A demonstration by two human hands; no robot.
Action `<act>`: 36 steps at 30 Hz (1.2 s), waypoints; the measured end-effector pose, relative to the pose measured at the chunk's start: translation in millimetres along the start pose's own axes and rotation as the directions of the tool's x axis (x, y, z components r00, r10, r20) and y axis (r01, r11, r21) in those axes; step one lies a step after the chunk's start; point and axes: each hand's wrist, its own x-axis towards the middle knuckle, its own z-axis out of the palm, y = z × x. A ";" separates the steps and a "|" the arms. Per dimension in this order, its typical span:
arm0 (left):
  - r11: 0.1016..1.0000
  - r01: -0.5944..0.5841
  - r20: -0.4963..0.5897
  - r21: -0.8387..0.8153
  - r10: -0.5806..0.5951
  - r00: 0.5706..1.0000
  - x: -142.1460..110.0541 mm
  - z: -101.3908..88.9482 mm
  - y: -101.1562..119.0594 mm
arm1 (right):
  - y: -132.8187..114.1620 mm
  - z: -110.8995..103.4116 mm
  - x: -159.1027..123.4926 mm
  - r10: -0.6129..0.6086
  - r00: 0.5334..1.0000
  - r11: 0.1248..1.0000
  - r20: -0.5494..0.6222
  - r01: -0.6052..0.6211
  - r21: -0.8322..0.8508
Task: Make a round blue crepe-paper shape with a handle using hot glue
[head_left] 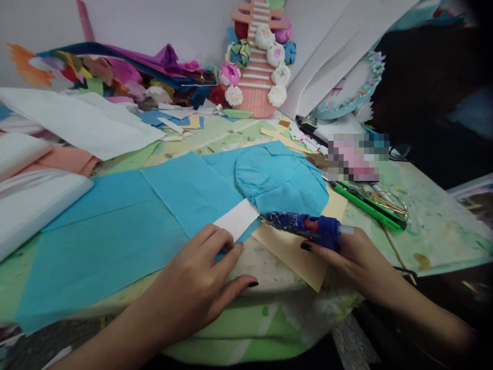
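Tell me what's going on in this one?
The person's right hand holds a blue glue gun, its tip close to one end of a white strip. The left hand has its fingers at the strip's other end. The strip reaches a round piece covered in blue paper; whether the tip touches anything is hard to tell.

Wears black nail polish [253, 284] on the left thumbnail [252, 284], and the same dark shade on the right thumbnail [306, 246], smooth and oval in outline there. Bares the left hand [206, 272], left forearm [131, 318], right hand [358, 259] and right forearm [419, 311] throughout their visible length, narrowing at the wrists [167, 293].
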 end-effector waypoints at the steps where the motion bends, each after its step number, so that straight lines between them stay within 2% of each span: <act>1: 1.000 -0.008 0.001 -0.013 0.008 1.000 -1.6 -0.9 -0.4 | -1.1 0.0 -0.2 -0.001 1.000 1.000 0.003 0.001 0.001; 6: 0.998 -0.051 -0.039 -0.024 0.050 0.998 -9.8 -4.5 -2.9 | -5.0 0.6 -2.1 -0.017 1.000 0.999 0.001 0.017 -0.028; 18: 0.994 -0.095 -0.150 -0.049 0.087 0.985 -29.4 -7.9 -6.4 | -16.2 12.1 -9.5 -0.010 0.995 0.998 0.095 0.004 0.063; 23: 0.995 -0.077 -0.135 -0.062 0.069 0.988 -35.4 -9.0 -7.3 | -19.1 14.9 -11.2 -0.028 0.990 0.996 0.137 0.017 0.083; 27: 0.995 -0.078 -0.129 -0.070 0.068 0.989 -39.1 -8.0 -8.1 | -20.9 16.6 -13.9 0.002 0.986 0.997 0.166 -0.015 0.082; 36: 0.994 -0.074 -0.149 -0.077 0.062 0.987 -37.0 -6.5 -7.3 | -30.3 19.0 -18.7 0.013 0.973 0.992 0.229 -0.040 0.116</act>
